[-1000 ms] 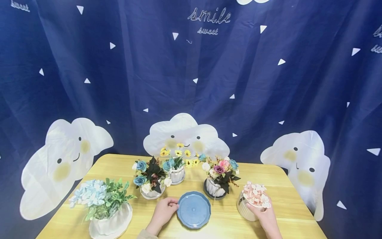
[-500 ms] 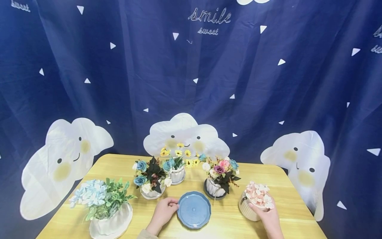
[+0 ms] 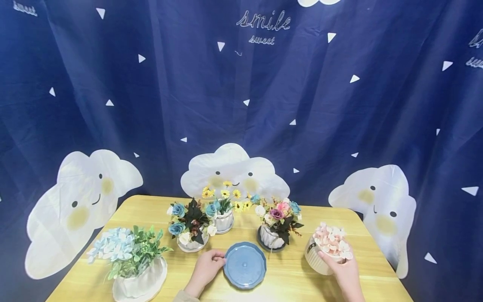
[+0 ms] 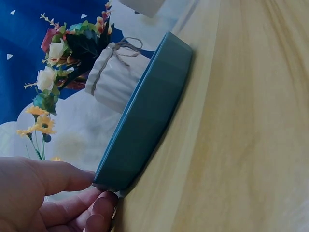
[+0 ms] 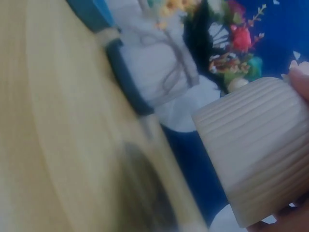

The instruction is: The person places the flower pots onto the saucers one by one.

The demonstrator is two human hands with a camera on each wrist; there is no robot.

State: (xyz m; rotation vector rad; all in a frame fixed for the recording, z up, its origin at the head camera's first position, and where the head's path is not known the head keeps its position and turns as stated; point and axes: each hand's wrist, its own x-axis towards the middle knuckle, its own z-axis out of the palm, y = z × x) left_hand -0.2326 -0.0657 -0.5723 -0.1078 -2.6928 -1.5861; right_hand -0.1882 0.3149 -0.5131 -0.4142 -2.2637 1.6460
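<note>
Where the right wrist view blurs, only the ribbed wall of the pot point(image 5: 256, 154) reads clearly; right hand point(image 3: 341, 270) grips it, lifted and tilted since earlier, pink flowers point(image 3: 332, 243) inside. Left hand point(image 3: 205, 268) pinches the blue saucer point(image 3: 245, 265) rim, flat on the surface point(image 3: 290, 281)

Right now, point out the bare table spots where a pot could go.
Bare wood lies between the blue saucer and the pink-flower pot, and along the table's left back corner. The middle back row of flower pots is crowded.
</note>
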